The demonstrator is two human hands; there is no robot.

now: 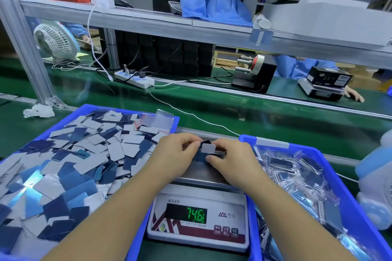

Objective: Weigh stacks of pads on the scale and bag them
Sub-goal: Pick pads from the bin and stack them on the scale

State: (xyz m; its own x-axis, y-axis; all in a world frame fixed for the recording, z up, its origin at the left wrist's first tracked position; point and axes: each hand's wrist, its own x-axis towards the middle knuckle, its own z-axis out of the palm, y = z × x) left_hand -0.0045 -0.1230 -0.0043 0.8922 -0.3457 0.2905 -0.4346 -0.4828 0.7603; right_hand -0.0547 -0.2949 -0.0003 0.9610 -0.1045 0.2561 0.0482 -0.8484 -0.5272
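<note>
A small stack of grey and blue pads (207,150) stands on the steel pan of the white scale (197,220), whose green display reads 74.6. My left hand (178,154) grips the stack from the left with curled fingers. My right hand (230,158) pinches it from the right, thumb at the front. A blue bin (93,110) on the left holds several loose grey and blue pads (84,154). A blue bin (314,150) on the right holds clear bags filled with pads (297,174).
Empty clear bags (158,119) lie at the left bin's far corner. Beyond runs a green conveyor belt (254,110) with a power strip (134,79), a tape dispenser (253,72) and a fan (56,41). Another person's hand (354,94) rests by a second scale.
</note>
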